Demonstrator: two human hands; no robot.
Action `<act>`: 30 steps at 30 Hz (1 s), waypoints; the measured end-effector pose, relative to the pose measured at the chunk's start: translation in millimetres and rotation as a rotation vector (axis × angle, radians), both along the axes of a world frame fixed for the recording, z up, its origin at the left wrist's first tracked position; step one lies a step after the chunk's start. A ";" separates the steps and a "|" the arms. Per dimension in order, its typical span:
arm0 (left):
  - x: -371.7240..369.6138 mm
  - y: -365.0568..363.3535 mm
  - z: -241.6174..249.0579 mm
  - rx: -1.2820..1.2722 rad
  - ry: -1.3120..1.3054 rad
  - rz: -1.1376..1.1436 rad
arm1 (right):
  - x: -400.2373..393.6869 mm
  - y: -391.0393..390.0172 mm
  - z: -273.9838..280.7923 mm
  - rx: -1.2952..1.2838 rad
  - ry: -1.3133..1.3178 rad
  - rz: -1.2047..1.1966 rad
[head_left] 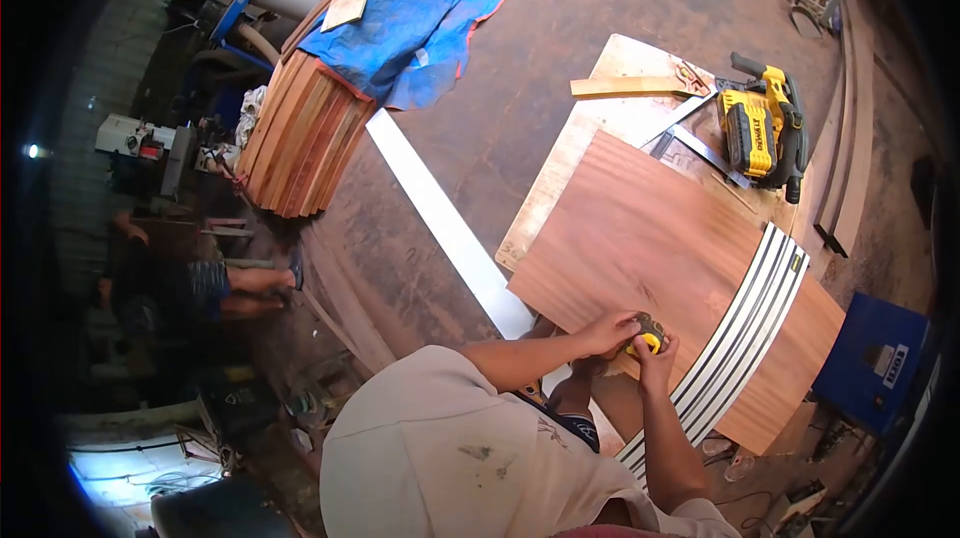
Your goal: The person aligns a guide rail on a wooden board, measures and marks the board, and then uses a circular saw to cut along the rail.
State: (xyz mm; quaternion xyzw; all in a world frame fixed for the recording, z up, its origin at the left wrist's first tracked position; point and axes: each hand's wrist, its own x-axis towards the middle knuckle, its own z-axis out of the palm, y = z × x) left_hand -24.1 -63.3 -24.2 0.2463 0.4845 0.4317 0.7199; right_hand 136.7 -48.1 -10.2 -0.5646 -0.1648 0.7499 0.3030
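A yellow and black tape measure [649, 335] is between my two hands, above the near edge of a reddish-brown wood panel [640, 228]. My left hand [606, 334] grips it from the left, fingers closed against its casing. My right hand [656, 363] is closed on its right and lower side. No drawn-out blade can be made out. Just right of my hands, a track with white and black stripes [745, 338] lies across the panel and looks curved in this view.
A yellow and black cordless saw [752, 133] rests beyond the panel beside a metal square [690, 128]. A blue case [872, 363] lies at right. A long white strip [440, 213] crosses the floor. Stacked boards [305, 143] stand under a blue tarp [400, 33]. Another person [190, 278] is at left.
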 end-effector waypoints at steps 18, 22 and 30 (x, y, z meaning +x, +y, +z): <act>-121.6 -96.8 2.9 -0.417 0.499 -0.082 | -73.0 -27.9 32.1 0.582 -0.417 1.249; -234.3 -112.4 -31.9 -0.311 0.691 0.095 | -2.9 -13.1 6.9 0.526 -0.538 1.345; -248.4 -100.0 -88.4 -0.174 0.846 0.236 | 239.8 15.0 23.0 0.167 -0.519 1.305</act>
